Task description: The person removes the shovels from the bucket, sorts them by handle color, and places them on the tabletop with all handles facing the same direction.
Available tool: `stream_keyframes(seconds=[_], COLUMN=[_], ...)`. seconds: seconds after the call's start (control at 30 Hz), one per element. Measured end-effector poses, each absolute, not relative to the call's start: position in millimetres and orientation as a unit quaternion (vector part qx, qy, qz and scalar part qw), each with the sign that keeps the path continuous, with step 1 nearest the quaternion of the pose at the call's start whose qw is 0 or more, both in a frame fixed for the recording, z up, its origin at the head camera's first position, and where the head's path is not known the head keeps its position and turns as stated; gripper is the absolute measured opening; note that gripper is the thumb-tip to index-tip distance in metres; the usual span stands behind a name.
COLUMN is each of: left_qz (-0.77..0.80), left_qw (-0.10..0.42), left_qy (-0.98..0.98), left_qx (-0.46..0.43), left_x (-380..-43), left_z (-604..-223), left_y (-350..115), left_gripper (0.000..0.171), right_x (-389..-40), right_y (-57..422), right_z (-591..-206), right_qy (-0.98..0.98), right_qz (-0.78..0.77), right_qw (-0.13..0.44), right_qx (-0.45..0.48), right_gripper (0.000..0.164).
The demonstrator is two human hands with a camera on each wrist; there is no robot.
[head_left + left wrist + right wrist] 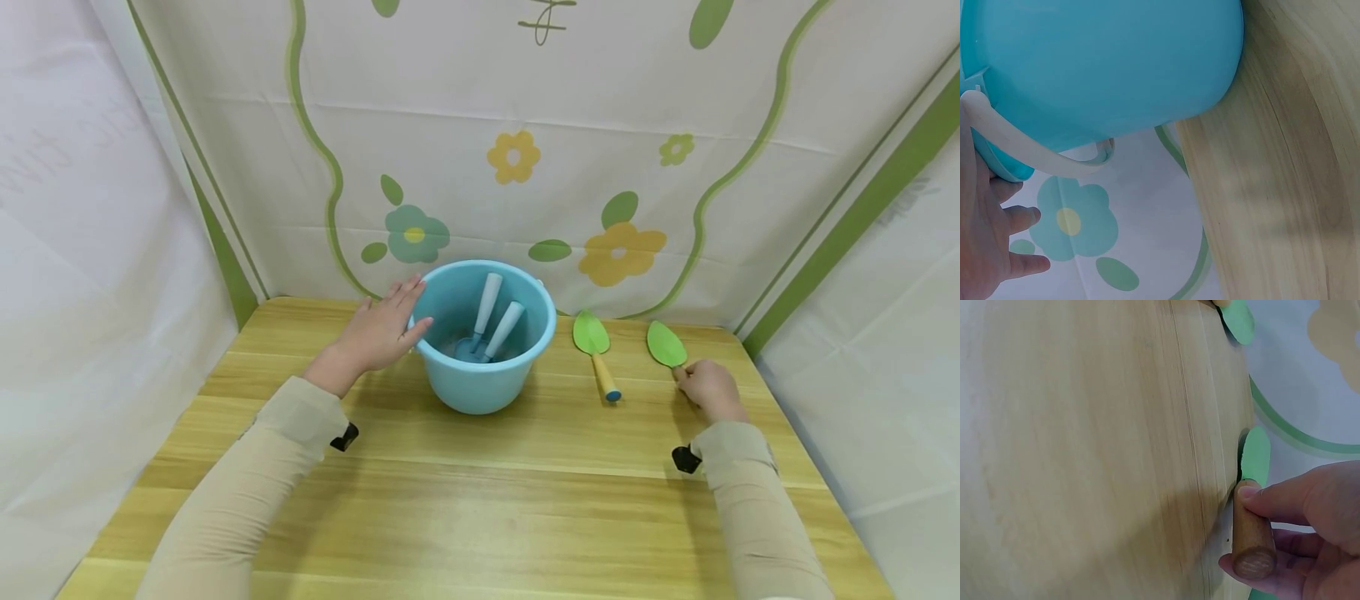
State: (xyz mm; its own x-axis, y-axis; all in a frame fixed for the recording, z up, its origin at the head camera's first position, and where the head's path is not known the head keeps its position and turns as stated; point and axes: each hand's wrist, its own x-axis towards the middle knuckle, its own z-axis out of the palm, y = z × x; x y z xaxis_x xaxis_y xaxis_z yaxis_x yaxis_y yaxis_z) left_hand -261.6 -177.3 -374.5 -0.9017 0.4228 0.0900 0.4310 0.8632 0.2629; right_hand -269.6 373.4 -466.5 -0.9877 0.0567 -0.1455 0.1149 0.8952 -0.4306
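Observation:
A light-blue bucket (480,387) stands upright at the back middle of the table. My left hand (382,329) rests against its left rim with fingers straight and spread; the left wrist view shows the bucket's pale carrying handle (1029,145) hanging beside that hand. Inside the bucket are two tools with pale blue handles (490,296); their lower ends are partly hidden. At the right, my right hand (711,390) grips a small trowel (666,343) with a green blade by its brown wooden handle (1252,534), thumb on top near the blade.
Between the bucket and my right hand lies another green-bladed trowel (606,377) with a yellow handle and blue end. Behind the wooden table (480,517) hangs a white cloth (450,167) with printed flowers. More cloth hangs at both sides.

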Motion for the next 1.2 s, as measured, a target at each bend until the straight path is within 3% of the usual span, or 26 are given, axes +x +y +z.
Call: stream_keyframes(seconds=[0.7,0.93,1.1,1.2], left_qz=[-0.138,-0.139,-0.137,-0.139], left_qw=[0.014,0.011,0.010,0.011], left_qy=[-0.965,-0.966,-0.966,-0.966], left_qx=[-0.221,-0.219,-0.219,-0.220], left_x=[-262,-262,-262,-262], left_z=[-374,-374,-373,-374], left_y=[-177,-177,-177,-177], left_gripper=[0.074,0.073,0.074,0.073], right_x=[-279,-279,-281,-280], right_y=[375,377,378,378], right_z=[-467,-462,-453,-447], right_qy=[0.982,0.981,0.972,0.967], right_qz=[-0.181,-0.182,-0.207,-0.220], right_qw=[0.039,0.062,0.098,0.115], right_qx=[0.023,0.030,0.046,0.049], right_gripper=[0.046,0.042,0.062,0.065])
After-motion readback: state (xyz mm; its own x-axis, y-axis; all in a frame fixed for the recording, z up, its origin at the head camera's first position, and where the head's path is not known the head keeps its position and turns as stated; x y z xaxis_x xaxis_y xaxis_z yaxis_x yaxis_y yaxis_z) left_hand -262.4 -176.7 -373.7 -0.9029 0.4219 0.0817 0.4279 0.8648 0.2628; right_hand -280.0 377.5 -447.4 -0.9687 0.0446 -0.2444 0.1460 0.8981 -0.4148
